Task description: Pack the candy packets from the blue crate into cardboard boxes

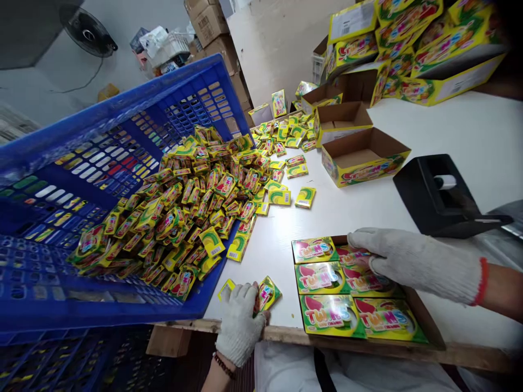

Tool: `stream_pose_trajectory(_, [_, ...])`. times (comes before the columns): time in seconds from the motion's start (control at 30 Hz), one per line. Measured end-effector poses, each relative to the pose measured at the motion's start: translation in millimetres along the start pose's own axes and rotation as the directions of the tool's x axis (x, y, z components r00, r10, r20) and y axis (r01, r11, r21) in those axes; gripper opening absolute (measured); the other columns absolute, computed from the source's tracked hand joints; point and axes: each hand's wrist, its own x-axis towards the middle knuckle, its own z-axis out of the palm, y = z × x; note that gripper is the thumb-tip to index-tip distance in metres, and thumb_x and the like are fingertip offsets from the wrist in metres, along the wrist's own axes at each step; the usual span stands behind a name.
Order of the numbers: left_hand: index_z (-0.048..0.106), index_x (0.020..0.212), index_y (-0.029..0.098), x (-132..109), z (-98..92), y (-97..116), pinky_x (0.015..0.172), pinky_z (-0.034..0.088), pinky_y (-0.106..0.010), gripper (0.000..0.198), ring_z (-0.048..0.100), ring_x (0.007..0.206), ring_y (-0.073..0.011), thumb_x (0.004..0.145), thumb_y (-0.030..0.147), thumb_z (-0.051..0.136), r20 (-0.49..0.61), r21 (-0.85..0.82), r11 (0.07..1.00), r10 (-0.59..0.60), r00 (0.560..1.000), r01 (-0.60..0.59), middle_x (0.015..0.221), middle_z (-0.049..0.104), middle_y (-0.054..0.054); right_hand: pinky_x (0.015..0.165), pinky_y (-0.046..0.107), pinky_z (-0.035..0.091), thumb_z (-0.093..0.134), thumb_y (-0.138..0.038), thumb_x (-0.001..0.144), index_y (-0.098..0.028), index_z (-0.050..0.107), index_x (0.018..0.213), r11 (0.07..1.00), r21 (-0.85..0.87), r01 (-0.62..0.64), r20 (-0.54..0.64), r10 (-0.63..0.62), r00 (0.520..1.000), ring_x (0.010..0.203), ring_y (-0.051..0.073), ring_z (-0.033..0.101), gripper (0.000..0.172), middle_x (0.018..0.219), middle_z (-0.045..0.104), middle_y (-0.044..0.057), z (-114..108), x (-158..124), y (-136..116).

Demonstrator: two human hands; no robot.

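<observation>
My left hand (240, 321), in a white knit glove, rests at the table's front edge with its fingers curled round a small yellow-green candy packet (267, 294); another packet (226, 287) lies just left of it. My gloved right hand (412, 262) lies with fingers stretched out on the top row of packets in an open carton (425, 321), where several green and red "Twins" packets (327, 313) lie flat in two columns. A big heap of the same packets (192, 201) spills from a tilted blue plastic crate (102, 163) onto the white table.
A black tape dispenser (439, 198) stands right of the carton. Open empty cartons (363, 155) sit farther back, with stacked closed yellow cartons (412, 49) at the far right. Loose packets (286, 136) are scattered at the back. Brown boxes (212, 27) and a fan (87, 32) lie beyond.
</observation>
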Motion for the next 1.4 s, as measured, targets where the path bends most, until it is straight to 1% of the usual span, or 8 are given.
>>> stream_pose_trajectory(0.17, [0.057,0.121,0.016,18.8,-42.8,4.8,0.089,0.046,-0.045,0.045,0.06,0.094,-0.0271,0.077,0.022,0.066,-0.254,0.146,0.988,0.089,0.963,-0.053,0.102,0.067,-0.009,0.073,0.031,0.046,0.046,-0.009,0.082,-0.017,0.063,0.092,0.985,-0.035,0.167,-0.056,-0.168,0.984,0.08,0.02,0.061,0.021,0.093,0.065,0.007,-14.1,4.4,-35.3])
stream_pose_trajectory(0.3, [0.057,0.121,0.017,46.4,-98.1,59.0,0.101,0.039,-0.052,0.042,0.057,0.107,-0.0295,0.08,0.021,0.066,-0.4,0.287,0.91,0.397,0.826,-0.299,0.115,0.066,-0.01,0.072,0.031,0.044,0.048,-0.011,0.088,-0.017,0.062,0.098,0.91,-0.19,0.369,-0.207,-0.405,0.891,0.085,0.02,0.059,0.019,0.101,0.062,0.008,-33.2,7.6,-70.8])
stream_pose_trajectory(0.4, [0.06,0.117,0.021,59.7,-113.8,110.7,0.103,0.038,-0.051,0.036,0.057,0.107,-0.0272,0.082,0.02,0.065,-0.407,0.261,0.852,0.524,0.748,-0.454,0.114,0.066,-0.006,0.068,0.032,0.042,0.05,-0.014,0.089,-0.019,0.063,0.095,0.888,-0.322,0.329,-0.164,-0.394,0.904,0.079,0.02,0.059,0.014,0.095,0.064,0.007,-46.1,7.8,-80.8])
stream_pose_trajectory(0.6, [0.053,0.128,0.014,64.4,-81.2,152.3,0.101,0.046,-0.047,0.042,0.053,0.116,-0.0282,0.087,0.021,0.058,-0.419,-0.082,0.861,0.427,0.801,-0.502,0.124,0.06,-0.013,0.069,0.027,0.041,0.052,-0.01,0.08,-0.02,0.063,0.088,0.989,-0.144,0.027,0.058,-0.018,0.998,0.081,0.018,0.061,0.017,0.088,0.067,0.003,-54.2,5.7,-21.5])
stream_pose_trajectory(0.8, [0.053,0.133,0.019,67.6,-40.9,153.1,0.112,0.034,-0.061,0.047,0.048,0.127,-0.0342,0.09,0.039,0.055,-0.134,-0.13,0.881,0.439,0.888,-0.455,0.136,0.057,-0.011,0.069,0.026,0.042,0.051,-0.012,0.076,-0.02,0.066,0.091,0.993,-0.097,-0.063,0.173,0.079,0.982,0.084,0.019,0.063,0.022,0.091,0.07,0.004,-33.3,18.1,33.0])
stream_pose_trajectory(1.0, [0.05,0.137,0.011,59.8,-15.5,140.3,0.116,0.035,-0.054,0.056,0.045,0.133,-0.0333,0.089,0.04,0.056,-0.122,-0.043,0.924,0.373,0.92,-0.38,0.139,0.055,-0.015,0.078,0.035,0.048,0.053,-0.017,0.085,-0.018,0.068,0.109,0.924,-0.382,-0.021,0.302,0.146,0.942,0.099,0.03,0.067,0.029,0.108,0.07,0.014,-26.6,31.0,10.4])
stream_pose_trajectory(1.3, [0.044,0.141,0.013,51.1,-10.3,130.0,0.115,0.037,-0.054,0.056,0.042,0.137,-0.0319,0.09,0.033,0.056,-0.236,-0.175,0.875,0.407,0.882,-0.451,0.144,0.05,-0.017,0.07,0.04,0.054,0.051,-0.007,0.085,-0.011,0.07,0.095,0.822,-0.567,-0.048,0.157,0.165,0.974,0.089,0.032,0.069,0.022,0.093,0.07,0.019,10.5,26.4,-14.1])
stream_pose_trajectory(1.4, [0.041,0.143,0.018,40.1,-3.2,102.4,0.111,0.044,-0.046,0.049,0.039,0.141,-0.0259,0.095,0.026,0.048,-0.327,-0.339,0.869,0.249,0.912,-0.359,0.153,0.039,-0.014,0.067,0.038,0.054,0.051,-0.008,0.085,-0.012,0.066,0.102,0.811,-0.583,-0.039,0.026,0.066,0.997,0.086,0.03,0.067,0.023,0.097,0.067,0.017,24.9,18.8,-13.9])
